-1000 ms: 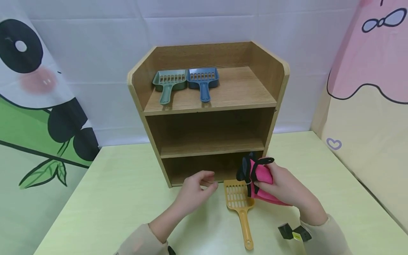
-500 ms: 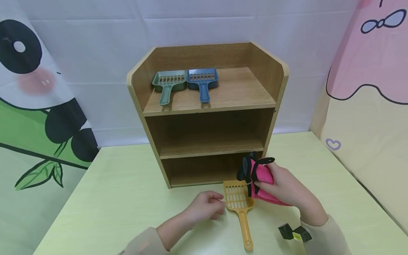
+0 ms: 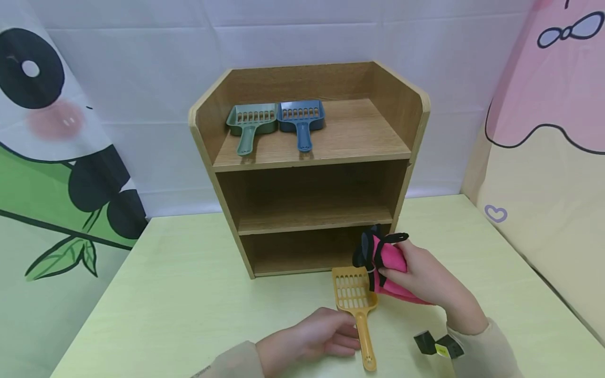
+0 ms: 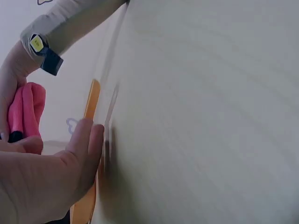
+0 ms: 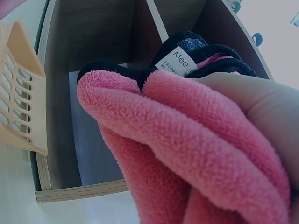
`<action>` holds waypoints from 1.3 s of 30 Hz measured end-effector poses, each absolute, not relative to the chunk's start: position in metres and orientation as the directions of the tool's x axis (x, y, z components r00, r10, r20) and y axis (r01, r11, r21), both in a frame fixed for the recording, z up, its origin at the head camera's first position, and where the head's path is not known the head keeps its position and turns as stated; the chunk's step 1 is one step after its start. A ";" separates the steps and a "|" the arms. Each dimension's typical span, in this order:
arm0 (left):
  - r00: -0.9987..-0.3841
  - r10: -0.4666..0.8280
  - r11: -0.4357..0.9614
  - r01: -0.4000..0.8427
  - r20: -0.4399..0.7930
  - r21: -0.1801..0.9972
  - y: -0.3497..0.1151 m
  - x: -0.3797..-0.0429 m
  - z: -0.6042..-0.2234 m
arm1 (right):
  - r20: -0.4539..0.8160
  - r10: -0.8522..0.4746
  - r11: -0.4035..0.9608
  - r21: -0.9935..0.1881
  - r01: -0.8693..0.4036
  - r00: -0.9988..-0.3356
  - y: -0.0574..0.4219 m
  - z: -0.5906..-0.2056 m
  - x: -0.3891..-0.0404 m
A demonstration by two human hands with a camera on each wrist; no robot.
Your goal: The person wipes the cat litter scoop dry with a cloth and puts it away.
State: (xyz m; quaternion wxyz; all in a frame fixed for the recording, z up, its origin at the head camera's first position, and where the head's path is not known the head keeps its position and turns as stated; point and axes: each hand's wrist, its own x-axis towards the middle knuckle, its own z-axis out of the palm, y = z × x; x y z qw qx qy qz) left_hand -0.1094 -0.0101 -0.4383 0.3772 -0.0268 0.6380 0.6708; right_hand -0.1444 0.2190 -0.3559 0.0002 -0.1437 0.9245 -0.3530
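Right hand (image 3: 427,275) grips cloth (image 3: 393,258), left hand (image 3: 321,336) loosely extended by scoop (image 3: 358,309), holding nothing; best pinch handle (image 3: 364,336) mid-length.

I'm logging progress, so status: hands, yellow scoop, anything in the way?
Right hand grips pink cloth; left hand at yellow scoop, contact unclear. Scoop on table. In head view, cloth overlaps scoop's edge.

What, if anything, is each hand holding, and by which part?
Right hand: bunched pink cloth, by its right side in the head view. Left hand: no grip shown; fingers at the yellow scoop's handle.
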 end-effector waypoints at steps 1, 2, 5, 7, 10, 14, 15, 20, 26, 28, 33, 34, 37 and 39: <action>-0.715 0.468 0.084 -0.549 -0.519 0.832 -0.007 -0.109 -0.439 | 0.105 -0.267 0.711 -0.650 -0.269 -0.958 0.219 -0.356 -0.145; -0.717 0.466 0.070 -0.554 -0.519 0.829 -0.004 -0.108 -0.440 | 0.109 -0.268 0.712 -0.648 -0.273 -0.957 0.219 -0.357 -0.145; -0.730 0.455 0.029 -0.561 -0.511 0.827 0.002 -0.106 -0.442 | 0.121 -0.274 0.710 -0.644 -0.285 -0.954 0.219 -0.358 -0.145; -0.736 0.448 0.011 -0.563 -0.508 0.826 0.005 -0.105 -0.442 | 0.123 -0.276 0.707 -0.645 -0.288 -0.953 0.219 -0.358 -0.145; -0.744 0.437 -0.011 -0.566 -0.505 0.824 0.006 -0.103 -0.442 | 0.120 -0.276 0.707 -0.646 -0.286 -0.954 0.219 -0.358 -0.145; -0.750 0.400 0.000 -0.575 -0.527 0.818 0.003 -0.101 -0.441 | 0.119 -0.278 0.711 -0.642 -0.287 -0.953 0.219 -0.357 -0.145; -0.752 0.387 0.006 -0.577 -0.534 0.817 0.001 -0.100 -0.441 | 0.120 -0.280 0.711 -0.641 -0.289 -0.953 0.219 -0.357 -0.145; -0.786 0.351 0.077 -0.516 -0.508 0.853 -0.014 -0.096 -0.443 | 0.112 -0.286 0.711 -0.641 -0.289 -0.952 0.219 -0.358 -0.146; -0.858 0.333 0.246 -0.320 -0.390 0.915 -0.039 -0.097 -0.445 | 0.103 -0.281 0.713 -0.643 -0.279 -0.954 0.219 -0.358 -0.145; -0.865 0.343 0.287 -0.274 -0.365 0.918 -0.047 -0.099 -0.444 | 0.099 -0.279 0.714 -0.643 -0.275 -0.955 0.219 -0.358 -0.145; -0.891 0.364 0.434 -0.096 -0.271 0.896 -0.063 -0.105 -0.440 | 0.093 -0.278 0.711 -0.649 -0.270 -0.956 0.218 -0.357 -0.146; -0.898 0.368 0.468 -0.045 -0.241 0.883 -0.066 -0.107 -0.440 | 0.095 -0.279 0.710 -0.650 -0.272 -0.956 0.218 -0.358 -0.146; -0.914 0.379 0.533 0.087 -0.145 0.842 -0.074 -0.113 -0.438 | 0.104 -0.281 0.708 -0.649 -0.279 -0.954 0.218 -0.358 -0.146; -0.918 0.382 0.549 0.133 -0.107 0.825 -0.079 -0.117 -0.436 | 0.114 -0.282 0.708 -0.646 -0.287 -0.953 0.218 -0.358 -0.146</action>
